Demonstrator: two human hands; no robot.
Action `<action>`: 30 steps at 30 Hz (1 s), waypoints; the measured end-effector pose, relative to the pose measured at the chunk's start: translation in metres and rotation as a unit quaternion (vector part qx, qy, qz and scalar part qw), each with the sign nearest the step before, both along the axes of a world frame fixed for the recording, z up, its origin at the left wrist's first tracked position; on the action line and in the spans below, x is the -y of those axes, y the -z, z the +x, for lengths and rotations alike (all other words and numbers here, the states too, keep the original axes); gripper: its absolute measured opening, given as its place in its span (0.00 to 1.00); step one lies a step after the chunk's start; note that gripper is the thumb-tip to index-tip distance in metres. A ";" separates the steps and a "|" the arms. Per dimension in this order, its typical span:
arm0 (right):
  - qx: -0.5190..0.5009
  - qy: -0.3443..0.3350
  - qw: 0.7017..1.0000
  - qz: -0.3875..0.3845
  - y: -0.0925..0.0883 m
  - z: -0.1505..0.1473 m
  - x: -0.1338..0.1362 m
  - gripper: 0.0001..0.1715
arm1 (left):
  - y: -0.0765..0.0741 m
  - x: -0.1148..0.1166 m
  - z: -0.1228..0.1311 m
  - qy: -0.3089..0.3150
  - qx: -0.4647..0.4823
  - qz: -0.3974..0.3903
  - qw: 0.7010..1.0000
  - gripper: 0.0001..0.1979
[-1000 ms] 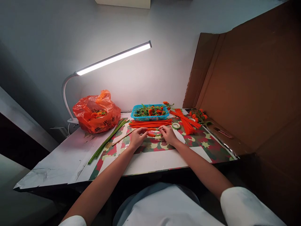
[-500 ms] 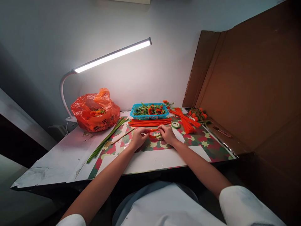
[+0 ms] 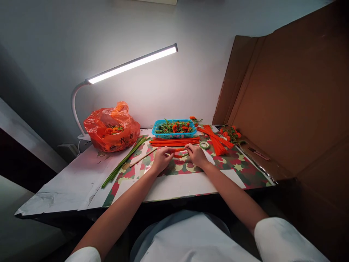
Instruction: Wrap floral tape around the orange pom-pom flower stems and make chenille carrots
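Note:
Between my two hands, low over the table, stretches an orange fuzzy pipe cleaner (image 3: 179, 149) that looks wound or coiled, with a second orange strand and a bit of green below it. My left hand (image 3: 163, 159) pinches its left end. The right end is in the closed fingers of my right hand (image 3: 195, 154). Fingertips partly cover both ends. Just beyond my hands lies a row of straight orange pipe cleaners (image 3: 174, 142). A roll of green tape (image 3: 204, 145) rests near my right hand, and a thin stick (image 3: 143, 158) lies left of my left hand.
Behind stands a blue basket (image 3: 159, 135) of orange flowers with green stems. Orange bundles (image 3: 215, 140) and more flowers (image 3: 231, 134) lie right. Left are green stems (image 3: 122, 162), a red plastic bag (image 3: 114, 140) and a lit lamp (image 3: 133, 64). Cardboard (image 3: 286, 91) walls the right side.
My hands keep hold of the orange pipe cleaner and have shifted only slightly. The lower orange strand sits a little differently. The whole view has moved marginally.

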State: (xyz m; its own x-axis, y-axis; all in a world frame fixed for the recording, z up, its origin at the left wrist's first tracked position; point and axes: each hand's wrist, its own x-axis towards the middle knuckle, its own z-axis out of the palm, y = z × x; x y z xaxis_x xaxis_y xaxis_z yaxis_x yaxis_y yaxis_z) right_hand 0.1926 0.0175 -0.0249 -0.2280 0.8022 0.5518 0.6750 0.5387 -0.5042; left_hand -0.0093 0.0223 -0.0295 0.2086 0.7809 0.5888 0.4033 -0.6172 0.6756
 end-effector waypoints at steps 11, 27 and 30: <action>0.039 0.010 0.999 0.022 -0.002 -0.001 0.000 0.10 | -0.002 0.002 0.002 0.031 -0.034 0.037 0.998 0.09; -0.113 -0.025 0.992 -0.041 0.009 -0.009 -0.002 0.05 | -0.002 -0.001 0.001 0.046 0.007 0.015 0.999 0.09; -0.164 -0.056 0.981 -0.083 0.010 -0.011 -0.003 0.06 | -0.001 -0.003 0.000 0.038 0.049 -0.020 0.998 0.08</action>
State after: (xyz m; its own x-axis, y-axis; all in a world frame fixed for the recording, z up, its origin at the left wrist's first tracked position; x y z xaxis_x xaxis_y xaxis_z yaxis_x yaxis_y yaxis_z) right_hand 0.1819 0.0203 -0.0347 -0.1519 0.8669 0.4747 0.4039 0.4928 -0.7707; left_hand -0.0095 0.0256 -0.0288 0.2107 0.7883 0.5781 0.2879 -0.6152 0.7340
